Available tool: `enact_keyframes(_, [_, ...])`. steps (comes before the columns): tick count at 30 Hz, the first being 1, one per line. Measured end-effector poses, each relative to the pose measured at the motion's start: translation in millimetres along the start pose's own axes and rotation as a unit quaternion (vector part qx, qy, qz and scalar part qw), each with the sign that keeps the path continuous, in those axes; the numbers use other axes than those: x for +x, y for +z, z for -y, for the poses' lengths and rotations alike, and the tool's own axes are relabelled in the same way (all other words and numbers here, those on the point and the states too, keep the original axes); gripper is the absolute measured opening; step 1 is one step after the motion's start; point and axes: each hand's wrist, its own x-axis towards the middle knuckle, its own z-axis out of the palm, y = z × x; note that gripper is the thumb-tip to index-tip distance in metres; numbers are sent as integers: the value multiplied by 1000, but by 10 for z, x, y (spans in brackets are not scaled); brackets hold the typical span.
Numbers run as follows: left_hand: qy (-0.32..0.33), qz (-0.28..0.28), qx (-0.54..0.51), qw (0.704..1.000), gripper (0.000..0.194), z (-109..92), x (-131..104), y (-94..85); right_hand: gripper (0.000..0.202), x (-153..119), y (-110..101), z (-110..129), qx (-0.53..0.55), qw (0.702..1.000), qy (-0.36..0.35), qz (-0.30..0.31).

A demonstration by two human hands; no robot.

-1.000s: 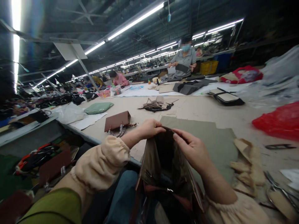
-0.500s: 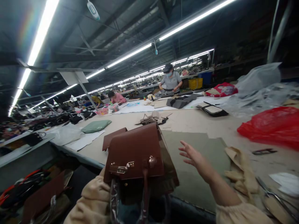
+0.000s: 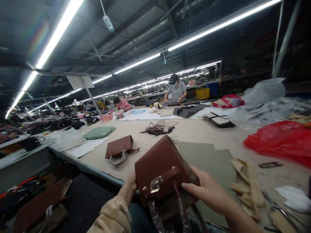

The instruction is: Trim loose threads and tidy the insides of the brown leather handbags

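Note:
A brown handbag (image 3: 160,165) is tilted between my two hands at the near edge of the table, its metal clasp facing me and its plastic-wrapped handles hanging down. My left hand (image 3: 131,183) grips its left side, with the fingers partly hidden behind it. On the right side, my right hand (image 3: 204,187) pinches the bag's edge, thumb in front. Farther left on the table sits a second brown handbag (image 3: 119,146), its wrapped handles lying toward me.
A grey-green sheet (image 3: 206,158) lies under and beyond the bag. To the right are tan cloth scraps (image 3: 246,184), scissors (image 3: 279,210) and a red plastic bag (image 3: 279,140). Brown and dark pieces (image 3: 159,127) lie mid-table. A co-worker (image 3: 175,90) stands across the table.
My right hand, open and apart from the bag before, now holds its right side. The held bag has moved right and turned, uncovering the second handbag on the left.

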Motion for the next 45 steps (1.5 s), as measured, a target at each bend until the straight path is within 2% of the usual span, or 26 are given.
enact_keyframes(3, [-102, 4, -4, 995, 9, 205, 93, 17, 52, -59, -26, 26, -115, 992, -15, -51])
enact_keyframes(5, [-104, -33, -13, 994, 7, 261, 162, 40, 63, -97, 0, 35, -200, 976, 3, -87])
enact_keyframes(7, [-62, -72, -30, 995, 15, 243, 165, 104, 68, -131, 62, 35, -302, 946, 26, -116])
enact_keyframes(9, [-9, -72, -46, 996, 23, 174, 41, 216, 64, -159, 151, 32, -396, 909, 33, -127])
enact_keyframes(10, [21, -53, -48, 997, 28, 131, -75, 284, 61, -171, 203, 33, -431, 892, 31, -129])
enact_keyframes(12, [125, 39, -20, 991, 39, 55, -385, 420, 56, -190, 311, 40, -471, 873, 25, -124])
enact_keyframes(14, [220, 102, 32, 970, 43, 12, -719, 527, 57, -209, 410, 56, -472, 875, 14, -106])
enact_keyframes(16, [272, 138, 64, 950, 58, 15, -979, 581, 61, -231, 483, 73, -446, 891, -6, -81])
enact_keyframes(18, [292, 130, 100, 942, 79, 52, -1115, 580, 68, -249, 527, 84, -410, 910, -27, -58])
enact_keyframes(20, [283, 95, 132, 945, 98, 98, -1143, 544, 75, -255, 556, 90, -374, 926, -37, -42])
enact_keyframes(22, [275, 61, 154, 947, 104, 124, -1114, 500, 78, -247, 588, 95, -357, 932, -41, -39])
enact_keyframes(29, [327, 22, 207, 922, 80, 1, -1020, 374, 67, -300, 695, 237, -412, 907, -17, -82])
enact_keyframes(33, [317, 79, 194, 925, 58, -98, -969, 192, 63, -550, 714, 368, -462, 880, 2, -113])
enact_keyframes(36, [301, 118, 168, 931, 51, -144, -918, 98, 61, -797, 764, 400, -480, 872, 28, -97])
enact_keyframes(40, [294, 141, 184, 927, 41, -183, -862, 169, 65, -1042, 752, 412, -471, 877, 70, -66])
enact_keyframes(43, [291, 154, 217, 919, 32, -209, -819, 288, 69, -1108, 583, 528, -492, 866, 83, -38])
enact_keyframes(45, [296, 161, 232, 912, 26, -225, -789, 350, 61, -1061, 412, 662, -512, 856, 54, -44])
